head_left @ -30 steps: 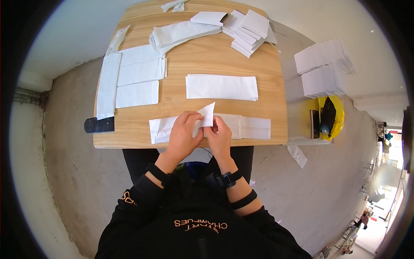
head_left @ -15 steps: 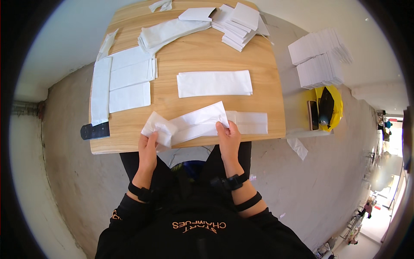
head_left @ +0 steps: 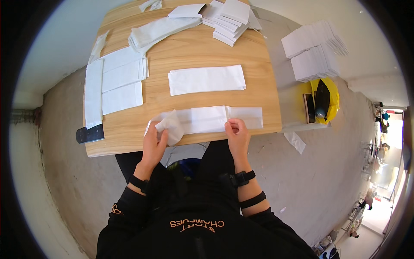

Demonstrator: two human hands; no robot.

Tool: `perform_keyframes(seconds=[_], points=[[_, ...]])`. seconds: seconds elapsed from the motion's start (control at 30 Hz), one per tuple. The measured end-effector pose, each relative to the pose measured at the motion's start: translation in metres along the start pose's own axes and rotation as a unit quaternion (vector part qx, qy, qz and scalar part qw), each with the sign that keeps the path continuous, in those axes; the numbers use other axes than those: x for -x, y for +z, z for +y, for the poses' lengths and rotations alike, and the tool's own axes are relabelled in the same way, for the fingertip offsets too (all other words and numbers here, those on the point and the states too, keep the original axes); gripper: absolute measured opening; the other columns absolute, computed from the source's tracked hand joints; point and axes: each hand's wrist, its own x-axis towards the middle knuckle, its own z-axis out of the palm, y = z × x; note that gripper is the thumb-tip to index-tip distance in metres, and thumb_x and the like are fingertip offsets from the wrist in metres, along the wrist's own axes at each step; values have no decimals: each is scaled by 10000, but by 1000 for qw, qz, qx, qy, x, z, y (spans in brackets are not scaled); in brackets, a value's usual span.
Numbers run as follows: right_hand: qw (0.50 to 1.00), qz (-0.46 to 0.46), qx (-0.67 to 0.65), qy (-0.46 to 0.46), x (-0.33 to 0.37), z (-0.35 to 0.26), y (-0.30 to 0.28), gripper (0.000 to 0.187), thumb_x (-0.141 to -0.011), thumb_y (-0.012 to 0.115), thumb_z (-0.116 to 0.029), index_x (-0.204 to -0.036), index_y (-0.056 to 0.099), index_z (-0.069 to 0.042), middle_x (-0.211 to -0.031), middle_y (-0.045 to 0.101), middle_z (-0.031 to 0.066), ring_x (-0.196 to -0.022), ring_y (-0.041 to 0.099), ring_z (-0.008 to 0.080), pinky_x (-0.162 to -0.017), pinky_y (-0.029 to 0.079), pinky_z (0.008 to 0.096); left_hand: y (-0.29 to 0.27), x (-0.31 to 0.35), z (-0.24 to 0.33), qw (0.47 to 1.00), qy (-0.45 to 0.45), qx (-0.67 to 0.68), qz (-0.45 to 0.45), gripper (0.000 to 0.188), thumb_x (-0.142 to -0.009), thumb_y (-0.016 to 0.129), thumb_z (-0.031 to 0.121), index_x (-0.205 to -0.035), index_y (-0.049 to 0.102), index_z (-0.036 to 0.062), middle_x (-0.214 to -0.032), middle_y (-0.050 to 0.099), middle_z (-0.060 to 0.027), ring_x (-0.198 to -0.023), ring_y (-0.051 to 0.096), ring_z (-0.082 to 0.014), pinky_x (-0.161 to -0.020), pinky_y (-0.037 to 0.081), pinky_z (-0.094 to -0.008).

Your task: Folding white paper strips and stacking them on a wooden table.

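A long white paper strip (head_left: 202,120) lies flat along the near edge of the wooden table (head_left: 202,56). My left hand (head_left: 154,144) pinches its crumpled left end, which curls upward. My right hand (head_left: 237,134) presses on the strip's right part, fingers closed on the paper near a fold line. A second, shorter white paper strip (head_left: 245,117) lies under it, sticking out to the right. Another flat white paper (head_left: 206,80) rests in the table's middle.
White sheets (head_left: 116,80) lie stacked at the table's left, folded paper piles (head_left: 228,19) at the far side. A black tool (head_left: 89,134) sits at the near left corner. To the right stand white paper stacks (head_left: 312,52) and a yellow container (head_left: 323,101).
One second ago both hands held the folded paper together near the middle. They have moved apart, unfolding it into a long strip laid flat along the table's near edge.
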Motion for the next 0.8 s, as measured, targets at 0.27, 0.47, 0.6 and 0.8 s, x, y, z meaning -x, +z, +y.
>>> perform_keyframes(seconds=[0.27, 0.47, 0.6, 0.8], points=[[993, 41, 108, -31, 3, 2, -7, 252, -832, 692, -119, -1055, 593, -57, -775, 666, 80, -683, 635, 162, -644, 508, 289, 11, -6, 6, 1000, -10, -15, -8, 184, -895, 546, 91, -1052, 542, -5, -945, 575, -176, -881, 564, -336, -779, 453, -376], [988, 31, 147, -46, 2, -3, -8, 259, -812, 692, -104, -1049, 597, -59, -803, 644, 77, -674, 628, 188, -638, 505, 308, 11, -6, 3, 1000, 7, -27, -9, 189, -892, 548, 98, -1049, 542, -7, -938, 569, -180, -881, 554, -346, -773, 448, -392], [968, 39, 198, -149, 0, -23, -6, 269, -809, 663, -73, -1068, 593, -85, -929, 573, 82, -766, 621, 222, -659, 499, 351, 10, -6, 6, 999, -26, -21, -25, 193, -892, 549, 100, -1051, 542, -7, -944, 568, -186, -889, 551, -350, -784, 445, -399], [964, -63, 157, -203, -8, -40, 19, 322, -777, 672, -49, -1086, 591, -93, -966, 541, 104, -846, 607, 259, -700, 501, 371, 9, -5, 1, 999, -12, -47, -23, 202, -888, 559, 105, -1053, 541, -11, -944, 575, -190, -891, 562, -348, -788, 448, -383]])
